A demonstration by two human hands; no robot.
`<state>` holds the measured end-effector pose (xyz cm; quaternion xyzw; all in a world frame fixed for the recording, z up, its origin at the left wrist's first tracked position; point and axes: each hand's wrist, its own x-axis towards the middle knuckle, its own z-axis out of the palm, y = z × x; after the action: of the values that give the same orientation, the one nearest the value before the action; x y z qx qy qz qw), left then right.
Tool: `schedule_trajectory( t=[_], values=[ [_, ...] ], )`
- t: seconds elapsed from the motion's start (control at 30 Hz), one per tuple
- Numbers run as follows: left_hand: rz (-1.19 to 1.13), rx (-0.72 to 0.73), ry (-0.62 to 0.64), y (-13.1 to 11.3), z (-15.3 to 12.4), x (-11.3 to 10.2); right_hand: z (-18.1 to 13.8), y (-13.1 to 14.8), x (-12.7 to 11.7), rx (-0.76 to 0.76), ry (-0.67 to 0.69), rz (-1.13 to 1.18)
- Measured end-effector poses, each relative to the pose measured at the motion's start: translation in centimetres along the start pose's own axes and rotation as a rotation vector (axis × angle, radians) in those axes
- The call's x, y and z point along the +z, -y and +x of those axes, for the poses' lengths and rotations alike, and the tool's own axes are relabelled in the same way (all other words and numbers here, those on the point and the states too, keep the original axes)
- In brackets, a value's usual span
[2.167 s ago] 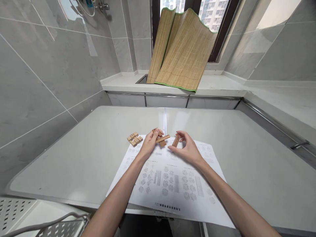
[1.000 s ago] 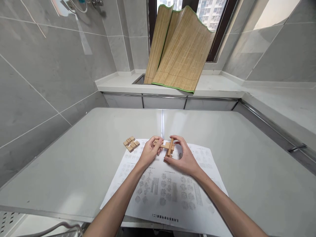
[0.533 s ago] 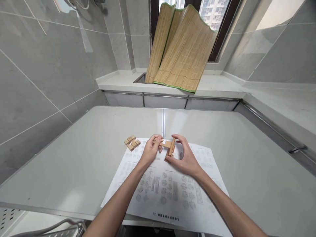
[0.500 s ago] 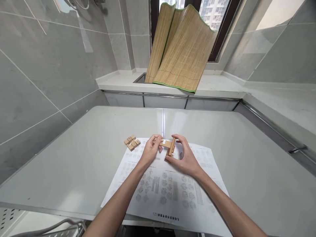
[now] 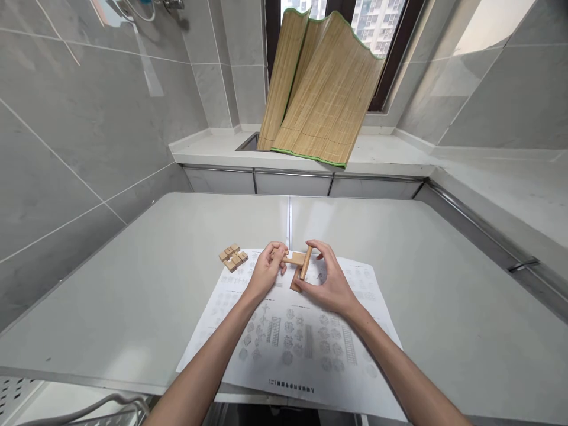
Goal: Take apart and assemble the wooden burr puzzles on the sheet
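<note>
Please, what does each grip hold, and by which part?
The left grip holds a notched wooden piece by its left end. The right grip holds a wooden bar, apparently by its far and near ends; the exact near contact is unclear.

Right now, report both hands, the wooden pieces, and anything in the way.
Left hand: gripping notched wooden piece. Right hand: pinching wooden stick at that piece's end. Wooden blocks: off left, apparently not blocking.

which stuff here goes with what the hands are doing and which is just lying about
Seems in use:
held wooden pieces, between left hand and right hand
grouped wooden blocks, likely part of the same set
printed sheet under the hands

Seems just lying about:
woven mat by the window
grey cable, lower left
</note>
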<state>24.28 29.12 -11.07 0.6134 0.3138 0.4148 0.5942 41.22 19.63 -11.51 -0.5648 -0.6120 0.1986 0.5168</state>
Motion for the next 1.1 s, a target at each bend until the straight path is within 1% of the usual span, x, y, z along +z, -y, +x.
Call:
schedule_trajectory(
  t=[0.07,0.17,0.27,0.33,0.5,0.6,0.67,0.77,0.8,0.87,0.97,1.1],
  values=[
    [0.029,0.011,-0.006,0.1,0.0,0.0,0.0,-0.1,0.0,0.010,-0.011,-0.005],
    [0.040,0.013,-0.009,0.2,0.0,0.0,0.0,0.0,-0.2,0.033,0.038,0.020],
    [0.037,0.019,-0.005,0.3,0.0,0.0,0.0,0.2,-0.3,0.015,0.072,0.037],
    [0.036,0.023,-0.004,0.3,0.0,0.0,0.0,0.2,-0.3,-0.007,0.051,0.033],
    [0.082,0.058,-0.039,0.3,-0.2,0.4,-0.1,-0.2,0.3,-0.063,-0.058,-0.054],
    [0.120,0.063,-0.050,0.2,-0.2,0.5,0.0,-0.2,0.2,-0.070,-0.046,-0.047],
    [0.094,0.057,-0.094,0.1,0.0,0.2,0.0,0.0,-0.2,-0.058,-0.028,-0.014],
    [0.061,0.061,-0.243,0.1,0.3,-0.5,0.0,-0.2,-0.7,-0.031,-0.041,0.001],
    [0.076,0.059,-0.274,0.2,0.4,-0.7,0.1,-0.5,-0.8,-0.018,-0.046,0.001],
    [0.150,0.044,-0.270,0.2,0.3,-0.8,0.1,-1.2,-0.7,0.005,-0.053,0.001],
    [0.320,0.046,-0.250,0.2,-0.1,-0.5,0.1,-2.2,-0.2,0.021,-0.059,-0.003],
    [0.510,0.077,-0.284,-0.7,-0.6,-0.2,0.1,-2.9,0.4,0.062,-0.086,-0.045]
  ],
)
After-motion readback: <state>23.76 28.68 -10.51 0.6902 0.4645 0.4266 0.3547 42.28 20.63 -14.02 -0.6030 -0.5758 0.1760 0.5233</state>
